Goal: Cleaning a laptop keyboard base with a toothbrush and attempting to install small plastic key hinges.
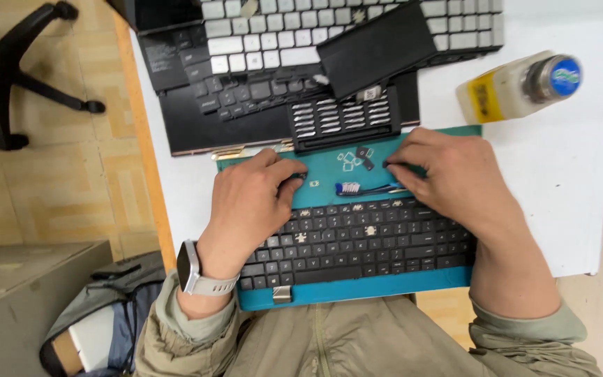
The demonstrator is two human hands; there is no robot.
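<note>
The black keyboard (357,244) is lying flat on the teal mat (329,174), its long axis running left to right across the view, tilting up slightly toward the right, its bottom row toward the person. Several keycaps are missing, pale mounts showing through the gaps. The left hand (249,206) is resting over the keyboard's upper left corner, fingers curled, tips pinching something too small to tell. The right hand (448,178) is covering the upper right corner, fingers bent and pressing down at the mat; whether it is gripping anything, I cannot tell. A toothbrush (364,188) is sitting between the hands
</note>
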